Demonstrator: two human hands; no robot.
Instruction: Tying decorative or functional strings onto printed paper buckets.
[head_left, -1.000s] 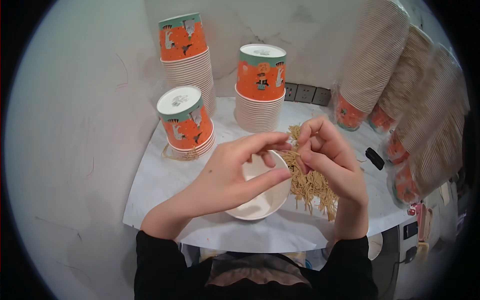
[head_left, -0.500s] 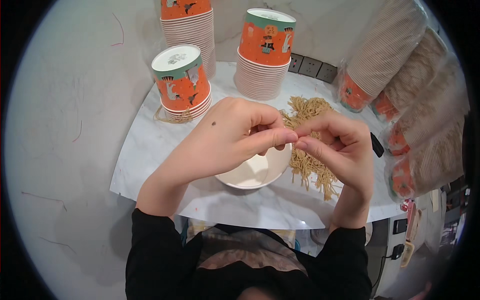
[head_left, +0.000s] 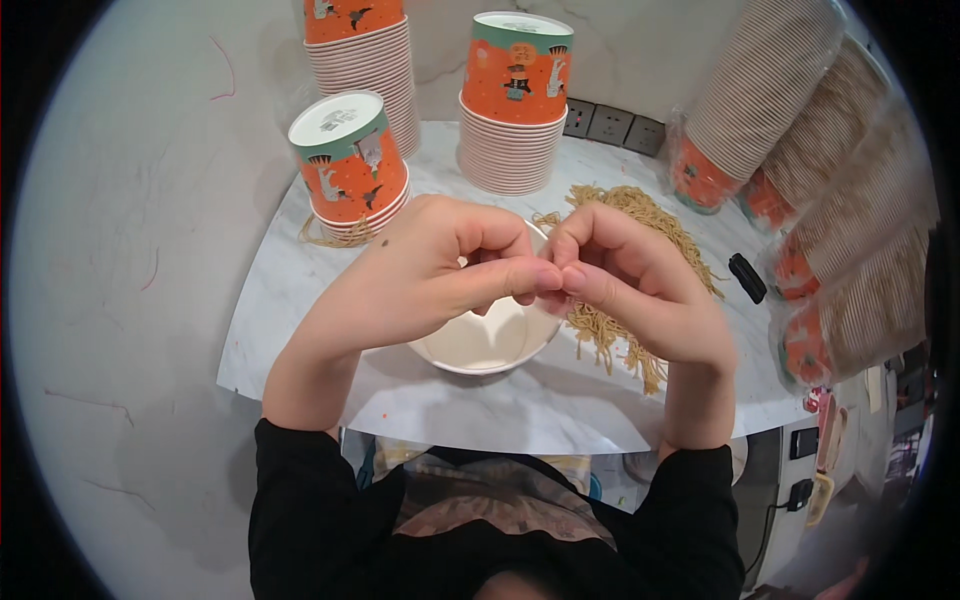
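Note:
Above an open white paper bucket (head_left: 482,350), my left hand (head_left: 440,265) and my right hand (head_left: 645,290) meet at the fingertips. Each is closed in a pinch, thumb against curled fingers, and whatever sits between them is too small or hidden to make out. Behind and under my right hand lies a pile of beige yarn strands (head_left: 655,218) on the white marbled table (head_left: 480,415). My fingers cover part of the bucket's far rim.
Upside-down stacks of orange paper buckets stand at the back left (head_left: 348,170) and back middle (head_left: 515,90). A few strands lie by the left stack. Plastic-wrapped bucket stacks (head_left: 760,90) line the right, beside a black object (head_left: 747,278). Sockets (head_left: 610,125) sit on the wall.
Both hands have shifted slightly left in the picture, still pinched together, and the fingertips are closer. The whole view has also moved a little, exposing more of the black object.

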